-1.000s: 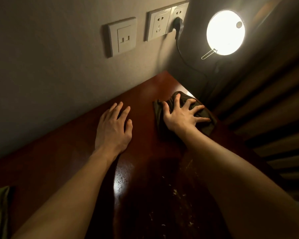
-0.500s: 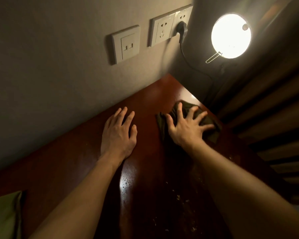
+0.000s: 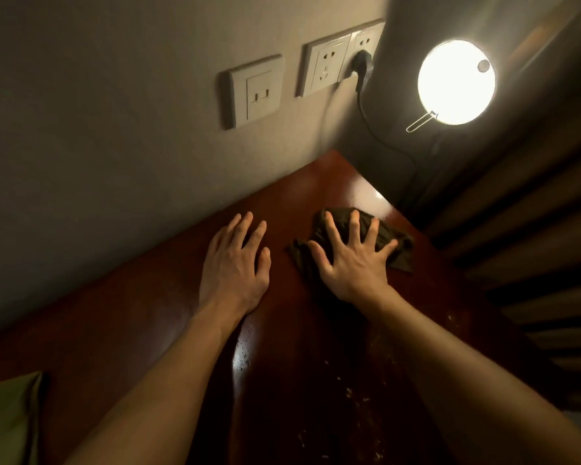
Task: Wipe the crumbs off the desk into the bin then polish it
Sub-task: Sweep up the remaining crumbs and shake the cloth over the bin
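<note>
Near the far corner of the counter (image 3: 336, 182), beside the round lamp (image 3: 457, 82): pressing a dark crumpled cloth (image 3: 399, 253) flat with the right hand (image 3: 353, 260), fingers splayed wide over it, nothing pinched. Resting just to the side, apart from the cloth, with the left hand (image 3: 235, 263) open and flat on the wood, holding nothing. Nearer the body, under and beside the right forearm: pale crumbs (image 3: 353, 394), scattered, seemingly unswept. No bin in view, so cannot tell which edge to sweep towards.

Probably poised for a gathering stroke. Draw the cloth back in one long pull, palm low and pressure even, to herd the crumbs rather than skate over them. Bunch the leading edge a little to form a wall. Overlap each pass. Stop short of the counter edge before placing the bin below. Mind the black cord (image 3: 360, 102) hanging behind the corner. Leave polishing until after clearing all grit, to avoid scratching the gloss.
</note>
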The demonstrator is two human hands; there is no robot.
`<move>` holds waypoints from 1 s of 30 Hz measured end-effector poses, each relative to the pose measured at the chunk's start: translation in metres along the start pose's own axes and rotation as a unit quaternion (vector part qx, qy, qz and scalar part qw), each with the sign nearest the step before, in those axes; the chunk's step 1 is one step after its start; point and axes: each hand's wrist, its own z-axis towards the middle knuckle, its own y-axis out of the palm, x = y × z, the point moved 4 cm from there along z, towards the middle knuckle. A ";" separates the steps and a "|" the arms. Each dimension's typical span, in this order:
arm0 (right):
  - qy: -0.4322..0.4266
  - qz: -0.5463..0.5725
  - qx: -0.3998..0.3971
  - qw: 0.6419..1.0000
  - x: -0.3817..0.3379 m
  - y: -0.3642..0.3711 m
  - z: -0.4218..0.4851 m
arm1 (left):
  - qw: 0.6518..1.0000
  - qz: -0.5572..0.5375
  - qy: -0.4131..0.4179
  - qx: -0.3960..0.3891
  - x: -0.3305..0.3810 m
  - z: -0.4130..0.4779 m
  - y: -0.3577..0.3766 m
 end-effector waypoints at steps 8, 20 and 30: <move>0.009 0.029 0.036 0.999 -0.020 -0.031 0.122 | 1.000 0.002 0.011 0.023 -0.003 0.013 -0.001; -0.013 -0.015 -0.061 0.998 -0.004 0.026 -0.110 | 0.998 0.021 -0.002 -0.061 -0.002 0.010 -0.003; 0.030 0.025 -0.048 0.998 -0.006 0.021 -0.082 | 0.960 0.116 -0.009 -0.254 0.023 -0.018 -0.018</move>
